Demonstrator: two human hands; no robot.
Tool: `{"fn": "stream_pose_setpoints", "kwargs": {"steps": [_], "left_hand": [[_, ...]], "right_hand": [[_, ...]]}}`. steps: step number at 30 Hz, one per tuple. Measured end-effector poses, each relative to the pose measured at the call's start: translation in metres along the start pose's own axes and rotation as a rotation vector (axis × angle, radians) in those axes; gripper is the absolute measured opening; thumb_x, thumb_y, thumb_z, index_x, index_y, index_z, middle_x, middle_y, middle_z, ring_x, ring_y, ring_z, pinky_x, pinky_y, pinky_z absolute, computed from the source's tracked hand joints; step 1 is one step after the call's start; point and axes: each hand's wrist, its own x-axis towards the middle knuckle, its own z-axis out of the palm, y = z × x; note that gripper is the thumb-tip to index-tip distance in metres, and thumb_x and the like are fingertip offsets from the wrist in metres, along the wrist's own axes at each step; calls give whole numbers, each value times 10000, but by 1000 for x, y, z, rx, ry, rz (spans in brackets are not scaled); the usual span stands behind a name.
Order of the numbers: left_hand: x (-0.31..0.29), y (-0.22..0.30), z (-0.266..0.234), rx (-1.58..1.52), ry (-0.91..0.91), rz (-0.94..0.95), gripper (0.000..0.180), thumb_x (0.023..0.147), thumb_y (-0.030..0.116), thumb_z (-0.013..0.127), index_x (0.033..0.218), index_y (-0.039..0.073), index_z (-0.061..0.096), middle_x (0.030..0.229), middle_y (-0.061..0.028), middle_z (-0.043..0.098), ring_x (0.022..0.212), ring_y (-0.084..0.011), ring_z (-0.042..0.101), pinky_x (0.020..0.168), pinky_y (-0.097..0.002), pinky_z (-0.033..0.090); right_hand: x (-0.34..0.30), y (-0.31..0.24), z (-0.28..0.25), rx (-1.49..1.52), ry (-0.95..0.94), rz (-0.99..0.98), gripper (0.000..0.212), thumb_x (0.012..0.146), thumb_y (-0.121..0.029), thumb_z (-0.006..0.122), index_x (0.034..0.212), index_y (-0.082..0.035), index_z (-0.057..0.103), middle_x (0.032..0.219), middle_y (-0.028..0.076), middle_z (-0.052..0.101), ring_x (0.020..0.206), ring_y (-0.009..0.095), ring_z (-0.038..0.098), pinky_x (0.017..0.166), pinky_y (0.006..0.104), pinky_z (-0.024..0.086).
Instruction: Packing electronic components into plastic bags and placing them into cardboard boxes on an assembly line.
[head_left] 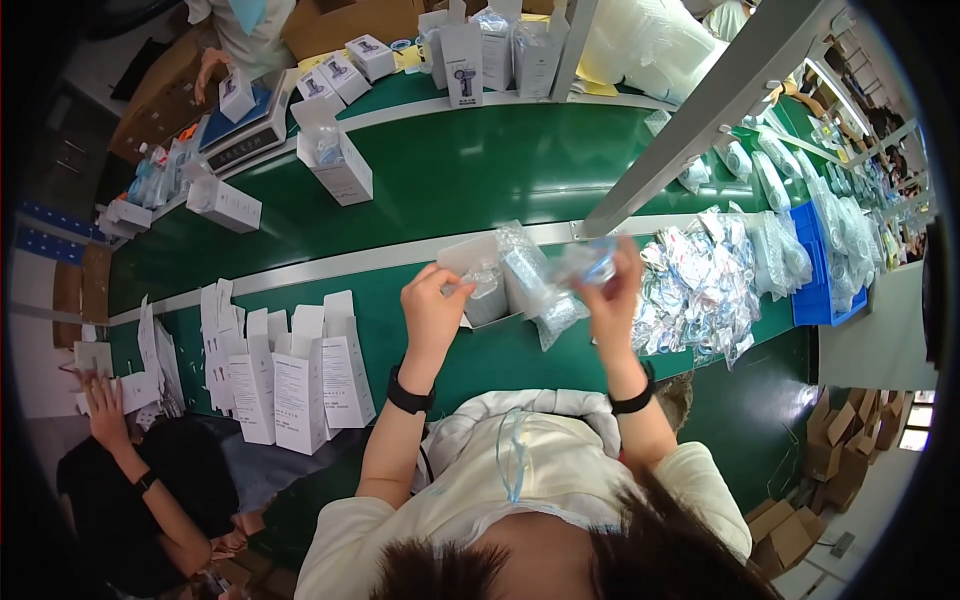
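Largest first: a green conveyor belt [470,170] ran along the far side of the green bench top [480,370], with a pale metal rail between them. A grey metal post [685,130] rose at a slant from the rail.

On the bench, to the right, lay a broad heap of small clear-bagged parts [695,290]. To the left stood a group of upright white boxes [300,385], their top flaps raised. A blue bin [806,265] sat past the heap, beside bulkier plastic-wrapped pieces.

Work area: an open white box [466,252] was on the bench between the two hands, a clear-wrapped item visible inside. A bubble-wrapped item [522,265] leaned at its right side.

Left hand [432,305]: fingers curled, thumb and index finger at the left rim of the open white box; could not tell whether they pinched it.

Right hand [612,300]: closed, gripping a small clear bag [590,265] between thumb and fingers, just right of the bubble-wrapped item. Bag blurred, blue showing in it; contents not identifiable.
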Motion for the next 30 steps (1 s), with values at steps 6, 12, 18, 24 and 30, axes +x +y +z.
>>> {"fn": "stream_pose_setpoints", "kwargs": {"steps": [6,12,18,24,30], "left_hand": [[1,0,1,-19,-24,3,165,586,30,715,641,-19,567,620,-100,520,534,-236,512,483,-300,383],[-2,-1,3,-4,15,-11,146,598,27,703,653,-11,573,658,-106,543,579,-271,556,518,-323,426],[-5,-9,0,-1,0,23,170,634,45,694,760,0,588,771,-112,572,681,-277,578,577,-314,453],[-30,-60,-69,298,165,122,588,670,143,716,1172,14,440,1256,-150,415,1143,-315,412,932,-402,370],[-90,-110,-99,887,-350,-204,769,651,87,690,1319,92,309,1394,-157,203,1276,-342,196,987,-585,173]], "right_hand": [[-25,-7,38,-500,-702,-65,432,666,-62,686,1074,-60,542,1040,85,518,1044,259,476,860,437,409],[-24,-11,44,-876,-741,-390,433,630,-298,702,1004,-109,594,1032,61,546,1138,305,387,976,578,190],[-30,-14,34,-910,-862,-389,414,651,-301,693,1008,-118,592,1103,30,523,1151,317,376,994,597,135],[-25,47,-7,-450,-400,-137,468,673,-199,693,1089,-53,537,1173,117,479,1192,315,333,1031,476,182],[-3,67,0,-371,-564,40,771,627,-181,739,1280,-58,348,1274,162,388,1236,331,292,1032,392,226]]}}
